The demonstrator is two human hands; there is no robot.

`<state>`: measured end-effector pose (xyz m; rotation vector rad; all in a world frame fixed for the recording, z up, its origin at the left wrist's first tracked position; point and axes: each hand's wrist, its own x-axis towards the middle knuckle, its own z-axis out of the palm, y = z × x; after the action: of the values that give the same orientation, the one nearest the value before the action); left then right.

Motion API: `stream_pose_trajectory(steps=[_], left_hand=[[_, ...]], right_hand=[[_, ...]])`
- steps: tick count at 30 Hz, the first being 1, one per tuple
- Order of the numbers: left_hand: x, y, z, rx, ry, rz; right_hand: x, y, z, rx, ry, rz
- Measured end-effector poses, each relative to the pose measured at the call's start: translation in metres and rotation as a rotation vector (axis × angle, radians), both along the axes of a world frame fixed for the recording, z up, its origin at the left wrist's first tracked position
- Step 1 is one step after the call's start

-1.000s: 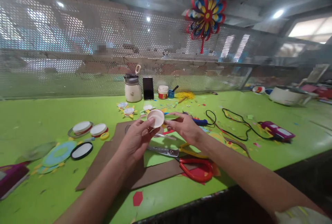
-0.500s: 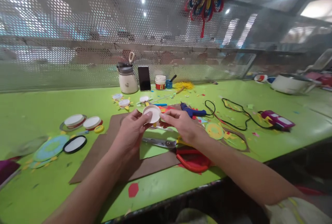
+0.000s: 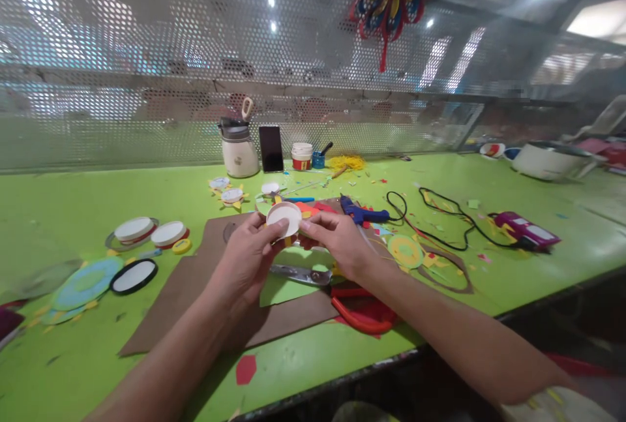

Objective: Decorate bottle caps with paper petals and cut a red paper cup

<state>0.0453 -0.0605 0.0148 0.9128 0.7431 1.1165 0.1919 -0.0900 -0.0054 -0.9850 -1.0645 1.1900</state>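
Note:
My left hand [image 3: 249, 249] holds a small round white lid [image 3: 284, 218] with a raised rim, its thumb pressed on the inner face. Bits of yellow show at the lid's edge. At the lid's right side my right hand [image 3: 342, 239] is closed in a pinch, fingertips against the rim; any small piece between them is hidden. Below the hands lie large scissors with red handles [image 3: 364, 314] on brown cardboard [image 3: 180, 304]. A blue glue gun [image 3: 362, 210] lies just beyond my right hand.
Left are white lids [image 3: 133, 229], a black-rimmed disc [image 3: 134, 276] and a blue paper ring [image 3: 88, 282]. A jug [image 3: 239, 154], phone [image 3: 270, 148] and paint jar [image 3: 302, 156] stand at the back. A black cord runs to a purple box [image 3: 525, 229] at right.
Both hands stay at the lid, which is turned slightly and sits a little further left and lower in view. The whole view has shifted slightly. Nothing is let go.

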Motion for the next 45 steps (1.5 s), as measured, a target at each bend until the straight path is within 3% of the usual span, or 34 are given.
stream_pose_trajectory(steps=[7,14,20,23,26,30,36,41,45], left_hand=[[-0.005,0.005,0.002,0.015,0.011,0.042],[-0.006,0.002,-0.006,0.143,0.06,-0.015],[-0.003,-0.002,-0.004,0.225,0.066,-0.032],[-0.001,-0.005,0.001,0.156,0.028,-0.022],[-0.001,-0.008,0.005,0.024,0.023,-0.078],[0.001,-0.011,0.006,-0.074,0.009,-0.189],[0.002,-0.005,-0.005,-0.14,0.073,-0.144],[-0.001,-0.001,-0.007,-0.093,0.056,-0.08],[-0.007,0.007,-0.004,-0.031,0.037,-0.001]], right_hand=[[0.011,0.002,-0.009,-0.014,0.075,-0.006],[0.01,-0.007,0.005,0.057,-0.037,0.104],[0.002,-0.013,0.013,0.195,-0.257,-0.07],[0.008,-0.011,0.011,0.415,-0.491,-0.257],[0.017,-0.009,0.008,0.7,-0.938,-0.491],[0.022,-0.011,0.002,0.818,-1.361,-0.632],[0.012,-0.01,-0.01,0.829,-1.492,-0.599],[0.007,-0.012,-0.015,0.856,-1.407,-0.542],[0.009,-0.029,-0.007,0.779,-1.252,-0.367]])
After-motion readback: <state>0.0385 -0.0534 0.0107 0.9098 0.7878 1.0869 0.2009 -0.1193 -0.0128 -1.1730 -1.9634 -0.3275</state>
